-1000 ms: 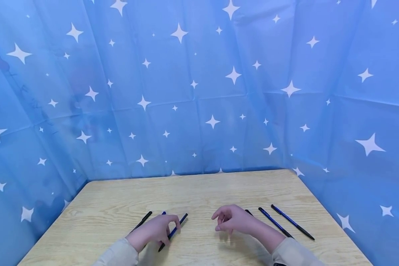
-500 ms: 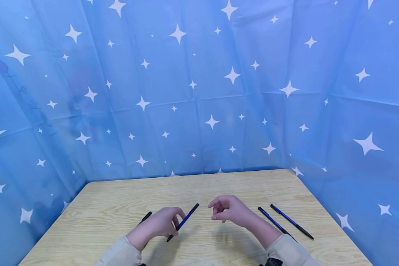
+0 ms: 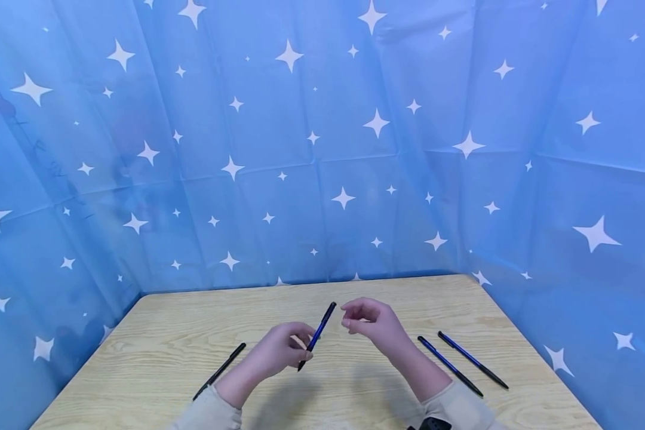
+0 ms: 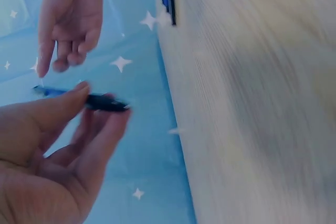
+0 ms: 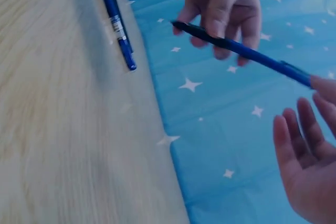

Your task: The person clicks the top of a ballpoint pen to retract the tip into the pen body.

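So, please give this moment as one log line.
left hand: pinches blue pen; right hand: near pen's clip end; table: other pens

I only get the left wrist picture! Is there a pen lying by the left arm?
Observer: Yes, the head view shows a dark pen just left of the left hand.

Child: Ooh, any stickers anywhere?

Observer: The right wrist view shows a blue pen on the table, with a pale label on its barrel.

Child: Is the one being pinched all smooth?

Observer: No, in the right wrist view the held pen has a clip near its end toward the right hand.
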Available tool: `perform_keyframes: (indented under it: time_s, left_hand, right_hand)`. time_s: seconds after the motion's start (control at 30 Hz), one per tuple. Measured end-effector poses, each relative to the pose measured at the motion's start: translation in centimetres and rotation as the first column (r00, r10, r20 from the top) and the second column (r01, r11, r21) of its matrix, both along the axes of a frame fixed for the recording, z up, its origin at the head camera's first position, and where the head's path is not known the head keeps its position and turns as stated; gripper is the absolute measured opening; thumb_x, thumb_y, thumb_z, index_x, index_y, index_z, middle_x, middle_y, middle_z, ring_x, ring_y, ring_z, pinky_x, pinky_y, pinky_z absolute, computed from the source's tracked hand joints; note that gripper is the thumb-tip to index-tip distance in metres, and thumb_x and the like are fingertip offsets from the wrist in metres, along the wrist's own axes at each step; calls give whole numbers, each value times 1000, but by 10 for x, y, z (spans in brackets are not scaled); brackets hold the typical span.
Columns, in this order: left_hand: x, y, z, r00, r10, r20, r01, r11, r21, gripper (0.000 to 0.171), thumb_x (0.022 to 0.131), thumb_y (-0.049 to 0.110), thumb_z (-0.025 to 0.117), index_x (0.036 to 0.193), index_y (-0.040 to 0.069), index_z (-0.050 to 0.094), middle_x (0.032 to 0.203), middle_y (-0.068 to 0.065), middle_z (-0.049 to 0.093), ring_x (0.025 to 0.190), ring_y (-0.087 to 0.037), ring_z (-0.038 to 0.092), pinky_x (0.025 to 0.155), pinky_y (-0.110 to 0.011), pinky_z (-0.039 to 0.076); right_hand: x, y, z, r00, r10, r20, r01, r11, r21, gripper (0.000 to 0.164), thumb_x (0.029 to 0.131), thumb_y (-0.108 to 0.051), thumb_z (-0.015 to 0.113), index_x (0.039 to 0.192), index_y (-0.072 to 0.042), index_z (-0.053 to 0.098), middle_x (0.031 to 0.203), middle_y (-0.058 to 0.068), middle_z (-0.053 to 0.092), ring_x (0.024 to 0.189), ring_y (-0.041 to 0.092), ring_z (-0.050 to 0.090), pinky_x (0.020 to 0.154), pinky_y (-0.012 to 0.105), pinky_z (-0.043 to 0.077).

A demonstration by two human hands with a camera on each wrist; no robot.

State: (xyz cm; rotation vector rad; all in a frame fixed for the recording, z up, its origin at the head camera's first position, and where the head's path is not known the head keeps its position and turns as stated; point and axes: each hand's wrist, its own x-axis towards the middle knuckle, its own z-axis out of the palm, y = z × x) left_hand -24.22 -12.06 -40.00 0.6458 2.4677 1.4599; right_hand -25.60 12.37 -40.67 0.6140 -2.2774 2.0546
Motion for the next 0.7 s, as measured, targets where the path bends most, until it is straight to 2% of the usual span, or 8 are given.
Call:
perform_keyframes:
  time_s: [0.17,0.3,0.43,0.53,0.7]
  left_hand:
    - [1,12,4,995,75,67,-86,980,179,33,87,-3,71,119,-1,65,95,-7,61,85,-21,66,68,-35,58]
    - [3,21,6,991,93,95,-114,960,254,34,85,-2,72,119,-2,65,96,-9,62,86,-20,66,69,-36,58]
    - [5,29,7,987,85,139,-124,945,301,32,85,-4,72,117,-1,67,98,-10,63,87,-21,67,69,-37,59]
    - [7,35,6,985,77,153,-122,943,309,31,85,-4,72,116,0,67,97,-9,63,87,-22,67,69,-37,59]
    - [7,43,3,979,86,187,-145,933,329,31,85,1,74,115,1,68,95,-7,64,86,-21,67,72,-38,58]
  right_hand:
    - [-1,-4,5,999,-30,-15,27,985,-171,28,92,-12,69,114,5,64,99,18,62,89,28,65,82,40,55]
    - [0,-7,10,999,-33,-28,26,975,-221,31,92,-13,69,119,1,63,107,21,62,94,31,65,87,43,54]
    - [0,-10,14,998,-12,-62,-3,972,-237,37,94,-15,66,128,-2,60,118,23,61,101,32,65,88,39,53]
    - [0,-11,16,997,6,-74,-26,963,-269,39,96,-15,63,133,-4,57,123,25,59,104,32,64,88,39,53]
    - [0,-14,19,997,0,-73,-23,950,-311,40,96,-15,64,135,-6,57,123,20,62,105,34,64,87,41,54]
